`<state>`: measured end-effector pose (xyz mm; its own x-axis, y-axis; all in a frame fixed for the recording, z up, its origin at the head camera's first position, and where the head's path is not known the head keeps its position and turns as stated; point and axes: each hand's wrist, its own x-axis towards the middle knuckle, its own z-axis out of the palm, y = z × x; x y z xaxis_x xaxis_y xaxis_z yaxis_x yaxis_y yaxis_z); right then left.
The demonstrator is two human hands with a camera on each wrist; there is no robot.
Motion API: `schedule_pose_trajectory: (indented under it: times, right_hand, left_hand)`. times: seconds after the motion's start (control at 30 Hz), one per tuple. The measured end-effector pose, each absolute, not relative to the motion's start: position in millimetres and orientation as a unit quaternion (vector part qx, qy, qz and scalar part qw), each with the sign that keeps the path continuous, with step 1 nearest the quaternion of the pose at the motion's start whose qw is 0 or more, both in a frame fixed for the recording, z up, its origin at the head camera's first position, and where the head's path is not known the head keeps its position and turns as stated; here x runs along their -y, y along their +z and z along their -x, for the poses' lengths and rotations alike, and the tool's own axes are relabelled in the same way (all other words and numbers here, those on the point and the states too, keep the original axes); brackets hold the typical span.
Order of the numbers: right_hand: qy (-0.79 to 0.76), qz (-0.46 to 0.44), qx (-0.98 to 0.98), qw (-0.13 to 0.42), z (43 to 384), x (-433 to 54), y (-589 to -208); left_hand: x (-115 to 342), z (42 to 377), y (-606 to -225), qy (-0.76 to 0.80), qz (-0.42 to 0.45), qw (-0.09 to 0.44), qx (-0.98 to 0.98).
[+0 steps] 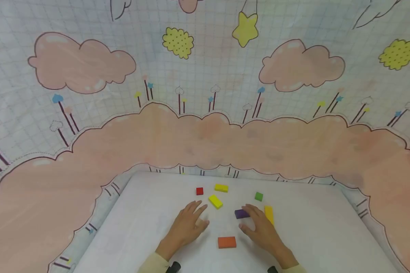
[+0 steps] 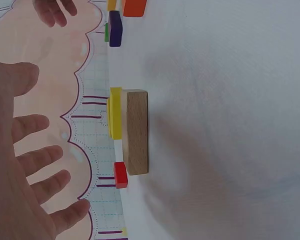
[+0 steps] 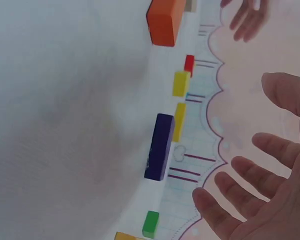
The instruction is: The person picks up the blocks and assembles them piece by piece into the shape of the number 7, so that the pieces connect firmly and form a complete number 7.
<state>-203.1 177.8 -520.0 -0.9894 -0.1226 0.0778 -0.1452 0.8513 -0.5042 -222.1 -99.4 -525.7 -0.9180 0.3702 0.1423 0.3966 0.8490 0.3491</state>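
My left hand (image 1: 186, 226) is held over the table with fingers spread, holding nothing. A plain wooden block (image 2: 137, 132) lies near it in the left wrist view; in the head view that hand hides it. My right hand (image 1: 262, 231), also with fingers apart and nothing in its grasp, hovers by a purple block (image 1: 241, 214). Its fingertips overlap the block's right end in the head view, while the right wrist view shows space between them. An orange-red block (image 1: 227, 242) lies between the two hands, nearer the front.
Beyond the hands are a small red block (image 1: 199, 191), one yellow block (image 1: 221, 188), another yellow block (image 1: 215, 201) and a small green block (image 1: 258, 196). An orange-yellow block (image 1: 269, 214) lies right of the right hand. The white table (image 1: 123, 227) meets a cloud-patterned cloth (image 1: 205, 140) behind.
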Motion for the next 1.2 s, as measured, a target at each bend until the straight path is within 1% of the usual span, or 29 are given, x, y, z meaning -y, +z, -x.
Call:
schedule_pose_trajectory:
  times: [0.13,0.43,0.63,0.9,1.03,1.2]
  right_hand:
    - [0.292,-0.059,0.955,-0.002,203,-176,-521]
    - [0.332,-0.065,0.941,-0.021,192,-170,-525]
    - [0.358,-0.083,0.929,-0.049,189,-167,-529]
    - [0.394,-0.078,0.911,-0.095,189,-162,-534]
    - [0.399,-0.099,0.906,-0.100,189,-163,-537]
    - [0.395,-0.120,0.905,-0.106,191,-163,-543]
  left_hand:
    - [101,222,-527,-0.206,0.198,0.028,0.958]
    - [108,216,-533,-0.217,0.194,0.025,0.956]
    - [110,214,-536,-0.224,0.186,0.007,0.957]
    - [113,213,-539,-0.227,0.183,-0.025,0.956]
    - [115,213,-542,-0.228,0.194,-0.033,0.954]
    - [117,217,-544,-0.221,0.208,-0.025,0.952]
